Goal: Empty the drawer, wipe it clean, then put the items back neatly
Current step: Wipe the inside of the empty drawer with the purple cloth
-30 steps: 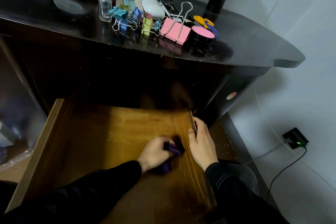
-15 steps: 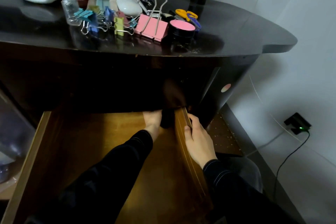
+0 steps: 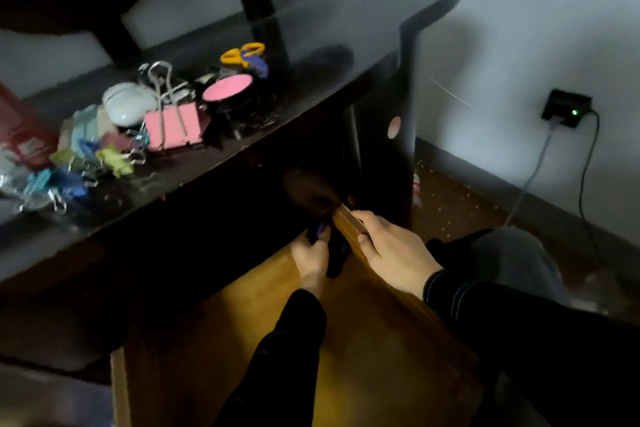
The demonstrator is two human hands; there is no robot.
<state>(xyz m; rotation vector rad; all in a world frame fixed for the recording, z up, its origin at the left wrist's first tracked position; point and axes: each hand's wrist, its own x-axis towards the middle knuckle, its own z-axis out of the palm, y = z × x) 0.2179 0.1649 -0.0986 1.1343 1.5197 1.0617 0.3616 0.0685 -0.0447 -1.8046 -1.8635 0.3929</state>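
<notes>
Nearest camera: drawer (image 3: 214, 340) pulled out, wooden bottom showing. At far right corner: left hand (image 3: 311, 262) curled round purple cloth (image 3: 335, 255), beside side wall; right hand (image 3: 393, 253) grips that wall. Beyond, on desk (image 3: 346, 28): clips (image 3: 173, 126), scissors (image 3: 244, 54).

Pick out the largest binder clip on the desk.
The pink binder clip, beside the pink-lidded tin; the yellow, blue and teal clips left of it are much smaller.

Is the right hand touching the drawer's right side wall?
Touching. The head view shows the right hand gripping the drawer's right side wall, thumb and fingers over its top edge.
</notes>
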